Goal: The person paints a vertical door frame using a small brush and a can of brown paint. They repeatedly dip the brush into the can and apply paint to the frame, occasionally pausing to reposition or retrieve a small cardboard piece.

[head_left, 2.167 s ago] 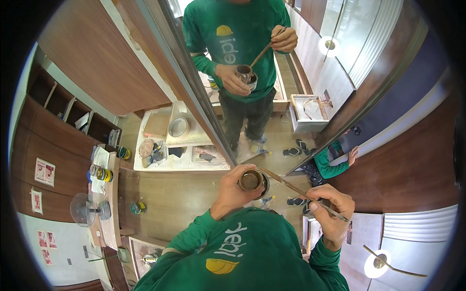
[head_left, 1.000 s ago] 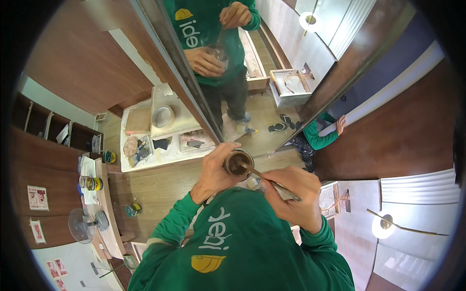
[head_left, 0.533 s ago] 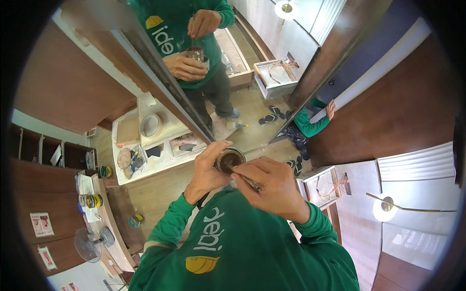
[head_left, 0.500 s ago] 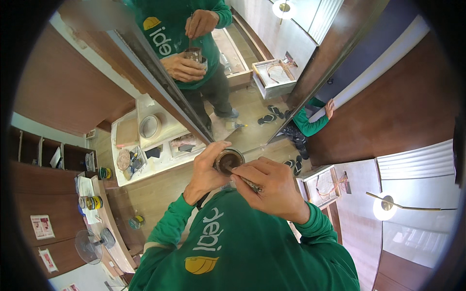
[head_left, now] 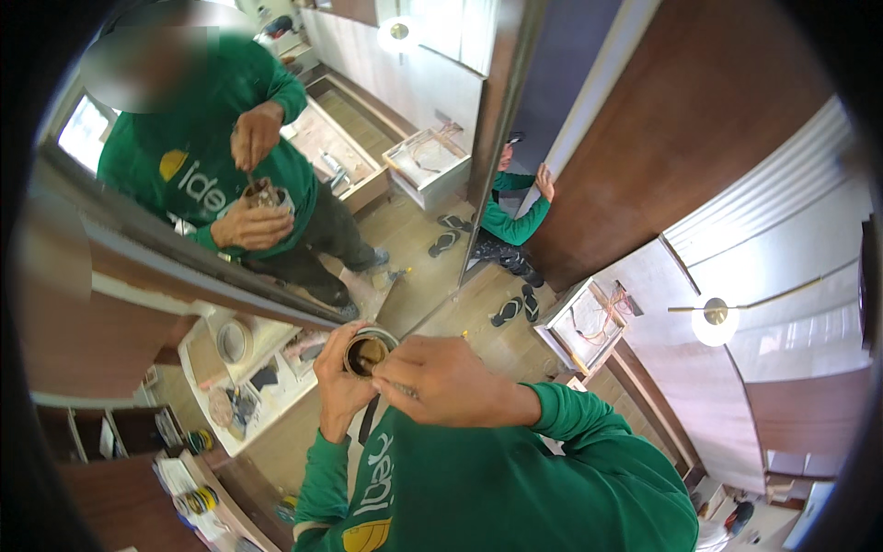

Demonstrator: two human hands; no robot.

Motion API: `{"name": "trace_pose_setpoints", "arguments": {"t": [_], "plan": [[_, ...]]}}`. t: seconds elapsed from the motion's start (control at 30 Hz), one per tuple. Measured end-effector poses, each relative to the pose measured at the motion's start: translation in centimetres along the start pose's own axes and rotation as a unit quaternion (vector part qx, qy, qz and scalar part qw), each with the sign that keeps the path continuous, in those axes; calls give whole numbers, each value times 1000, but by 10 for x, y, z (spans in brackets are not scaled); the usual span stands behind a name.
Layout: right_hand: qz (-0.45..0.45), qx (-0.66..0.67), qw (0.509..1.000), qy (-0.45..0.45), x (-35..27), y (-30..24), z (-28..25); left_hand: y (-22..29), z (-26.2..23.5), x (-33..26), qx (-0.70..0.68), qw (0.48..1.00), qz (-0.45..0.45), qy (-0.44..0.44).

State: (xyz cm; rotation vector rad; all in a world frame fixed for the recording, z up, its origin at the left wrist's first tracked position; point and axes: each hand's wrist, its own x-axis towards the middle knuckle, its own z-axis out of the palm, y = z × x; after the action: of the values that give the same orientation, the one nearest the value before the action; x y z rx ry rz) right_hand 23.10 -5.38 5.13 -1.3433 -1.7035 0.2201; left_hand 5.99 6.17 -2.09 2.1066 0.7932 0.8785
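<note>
Both hands busy. Left hand [head_left: 338, 375] has the jar [head_left: 372, 332] grasped round its side, mouth up. Right hand [head_left: 443, 379] is pinching a stick [head_left: 406, 391]; its lower end is down in the jar, mostly behind the fingers. Mirror [head_left: 386, 110] agrees.

Jar isn't on anything: held up in the air, past the right end of the white table [head_left: 280, 394] from where I stand.

Status: jar uncovered, brown stuff in it, stick in. I'd call it mid-job, stirring or scooping, can't tell which. Tone looks patchy, dark one side, paler the other, so my guess is it's not even yet. Outstanding: stick not out, jar not down. How much stirring remains: can't tell. Co-worker's hand [head_left: 544, 184] is at the brown panel's [head_left: 644, 138] left edge, clear of the jar.
</note>
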Motion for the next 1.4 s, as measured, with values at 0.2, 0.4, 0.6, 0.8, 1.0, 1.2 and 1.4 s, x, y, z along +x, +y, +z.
{"name": "trace_pose_setpoints", "arguments": {"t": [0.2, 0.4, 0.6, 0.8, 1.0, 1.2, 1.4], "plan": [[-5, -12, 997, 79, -3, 5, 9, -23, 4, 0, -32, 999, 25, 6], [58, -33, 998, 22, -7, 2, 3, -23, 16, 7, -105, 994, -6, -31], [46, -59, 993, 89, -23, 3, -2, -11, 23, 23, -84, 992, 46, -84], [47, -54, 987, 145, -30, -8, -24, -4, 34, 18, -91, 993, 35, -60], [35, -42, 992, 117, -30, -24, -41, -11, 33, 11, -116, 992, -28, -37], [6, -29, 995, 99, -37, -17, -38, -22, 31, 8, -163, 984, -74, -15], [10, -26, 999, 38, -39, -23, -52, -34, 26, 11, -103, 993, -50, -23]]}}
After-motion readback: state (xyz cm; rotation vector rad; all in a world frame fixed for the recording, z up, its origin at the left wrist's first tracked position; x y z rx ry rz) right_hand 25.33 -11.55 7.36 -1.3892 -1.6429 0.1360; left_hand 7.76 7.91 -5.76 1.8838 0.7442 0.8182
